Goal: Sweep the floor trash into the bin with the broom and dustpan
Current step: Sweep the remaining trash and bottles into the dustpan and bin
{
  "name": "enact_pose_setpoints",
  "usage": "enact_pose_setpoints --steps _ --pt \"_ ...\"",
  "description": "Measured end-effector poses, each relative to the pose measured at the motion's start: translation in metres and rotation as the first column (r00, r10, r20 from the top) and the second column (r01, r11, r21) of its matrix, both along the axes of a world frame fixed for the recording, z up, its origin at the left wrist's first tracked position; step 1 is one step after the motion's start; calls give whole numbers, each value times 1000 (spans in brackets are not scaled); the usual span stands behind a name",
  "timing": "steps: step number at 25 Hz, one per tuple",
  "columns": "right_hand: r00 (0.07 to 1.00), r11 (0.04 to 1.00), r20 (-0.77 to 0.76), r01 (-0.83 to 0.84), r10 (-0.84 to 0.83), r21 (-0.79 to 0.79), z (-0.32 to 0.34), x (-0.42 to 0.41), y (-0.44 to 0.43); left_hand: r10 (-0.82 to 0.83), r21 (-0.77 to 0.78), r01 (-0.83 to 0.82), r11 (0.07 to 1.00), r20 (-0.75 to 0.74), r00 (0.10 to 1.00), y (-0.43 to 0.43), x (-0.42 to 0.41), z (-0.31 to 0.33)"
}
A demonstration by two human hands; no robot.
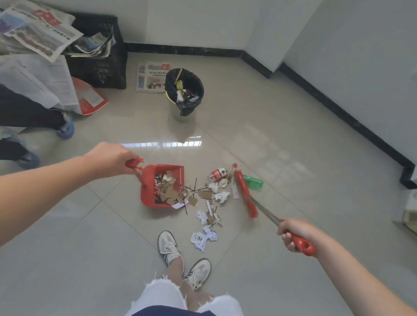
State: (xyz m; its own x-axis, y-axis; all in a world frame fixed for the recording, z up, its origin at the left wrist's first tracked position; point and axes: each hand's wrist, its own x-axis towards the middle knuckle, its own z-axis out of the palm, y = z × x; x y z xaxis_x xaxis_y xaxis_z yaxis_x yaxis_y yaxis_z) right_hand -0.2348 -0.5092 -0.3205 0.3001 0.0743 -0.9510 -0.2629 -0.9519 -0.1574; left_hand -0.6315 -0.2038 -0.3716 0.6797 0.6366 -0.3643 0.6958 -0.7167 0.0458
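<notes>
My left hand (111, 158) grips the handle of a red dustpan (148, 193) that rests on the floor, holding cardboard scraps and paper. My right hand (296, 234) grips the red handle of a broom (245, 193), whose red brush head lies on the floor to the right of the trash. Between pan and brush lie loose scraps (212, 195), crumpled paper (201, 238), a clear bottle with a red label (218, 174) and a green bottle (252, 182). The bin (184, 94), lined with a black bag and partly filled, stands farther back.
A black crate (103, 59) with newspapers sits at the back left, and a newspaper (150, 76) lies flat beside the bin. Another person's legs and blue shoes (65, 128) are at the left. My own shoes (169, 246) stand just below the trash. Black skirting lines the walls.
</notes>
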Motion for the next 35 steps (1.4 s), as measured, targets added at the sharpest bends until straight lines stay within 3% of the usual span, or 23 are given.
enact_pose_setpoints --steps 7,12,15,22,29,35 --pt "997 992 1 80 -80 -99 -19 -11 -41 -43 34 43 998 -13 999 -13 -27 -3" --pt "898 899 -59 438 -437 -5 -53 -47 -23 -82 19 82 996 -15 997 7 -29 -19" --pt "825 827 -82 561 -559 14 -77 -76 16 -148 -13 148 989 22 989 39 -27 -25" --pt "891 890 -2 452 -453 -63 -108 -185 67 -340 -132 340 931 25 940 61 8 -33" --pt "891 905 -173 426 -420 -4 -77 -260 78 -470 -130 478 869 91 878 47 48 -39" --pt "910 936 -247 351 -334 26 -56 -271 83 -473 -129 485 865 113 874 47 53 -39"
